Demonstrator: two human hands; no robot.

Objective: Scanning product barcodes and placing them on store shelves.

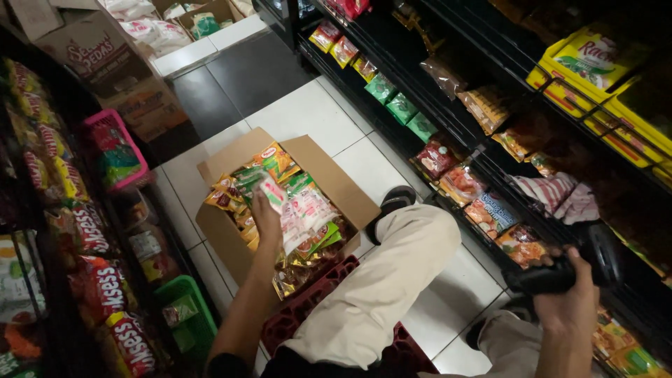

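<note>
- head view: left hand (266, 218) is grasping a white-green packet (272, 192) over the box (225, 241) on the floor.
- right hand (570, 297) is clenched around a black scanner (553, 278) near the shelf (490, 150).
- box looks full of packets; most seems left.

Floor (308, 112): large pale tiles, with a band of dark tiles at the far end of the aisle.
Right shelves (455, 105): dark wire racks running the length of the aisle, hung with snack packets in red, green and orange.
Left shelves (42, 210): dark racks packed with bagged goods.
Baskets: a pink basket (115, 150) and a green basket (185, 311) against the left racks.
Far end: stacked cardboard cartons (105, 63).
Light: dim, brightest on the pale tiles.
</note>
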